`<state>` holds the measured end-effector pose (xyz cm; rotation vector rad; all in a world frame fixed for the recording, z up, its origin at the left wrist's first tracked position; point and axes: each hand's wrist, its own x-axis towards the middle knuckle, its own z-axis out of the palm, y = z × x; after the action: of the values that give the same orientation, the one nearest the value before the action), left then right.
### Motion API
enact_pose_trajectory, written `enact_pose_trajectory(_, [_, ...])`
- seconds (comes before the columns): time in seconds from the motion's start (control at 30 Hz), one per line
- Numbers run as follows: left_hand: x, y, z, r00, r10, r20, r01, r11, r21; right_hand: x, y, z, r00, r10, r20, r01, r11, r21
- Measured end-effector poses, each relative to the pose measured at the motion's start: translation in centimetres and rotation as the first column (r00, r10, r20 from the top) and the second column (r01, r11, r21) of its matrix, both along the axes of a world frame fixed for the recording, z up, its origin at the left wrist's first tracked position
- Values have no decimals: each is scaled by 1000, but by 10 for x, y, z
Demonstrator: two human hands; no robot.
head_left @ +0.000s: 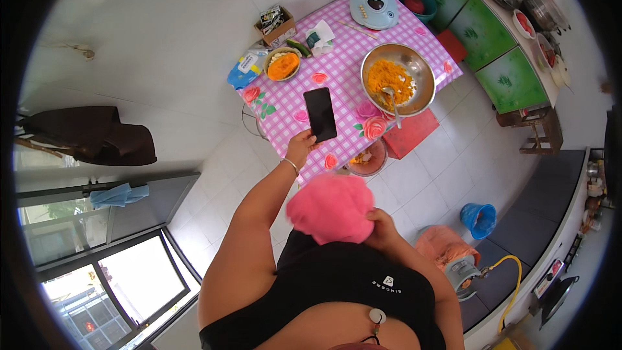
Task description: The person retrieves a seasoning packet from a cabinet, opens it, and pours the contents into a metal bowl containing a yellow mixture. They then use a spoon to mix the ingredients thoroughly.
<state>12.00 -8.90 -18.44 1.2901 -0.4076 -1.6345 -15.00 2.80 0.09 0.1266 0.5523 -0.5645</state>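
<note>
My left hand [300,148] reaches over the near edge of the table and grips the lower left corner of a black smartphone [321,114], its dark screen facing up. Whether the phone also rests on the tablecloth, I cannot tell. Close to my body, my right hand [381,228] is closed on the right side of a soft, bunched pink cloth [332,207]. Right of the phone stands a wide steel bowl [424,74] with crumbly orange mash [383,79], white bits and a spoon [392,98]. Beyond the phone, a small bowl holds orange pumpkin pieces [283,65].
A pink checked tablecloth [346,84] covers the table. On its far side are a light-blue appliance [374,9], a cardboard box [278,29] and a blue packet [246,70]. Below its near right edge sit a red stool [411,135] and a basin of scraps [369,159]. A blue bucket [478,220] stands right.
</note>
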Motion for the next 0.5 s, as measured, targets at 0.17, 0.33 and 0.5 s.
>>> enact_pose_trajectory(0.17, [41,-48,-74,985,173,2,-173,982,74,-29,-8,-18,872,-239,-427,337,926,170])
enact_pose_trajectory(0.33, [63,-84,-107,947,317,52,-321,937,140,-40,-9,-16,801,-405,-440,503,855,128])
enact_pose_trajectory(0.5, [70,-103,-123,940,340,-30,-335,935,115,-25,-7,-6,684,-302,-664,324,941,-95])
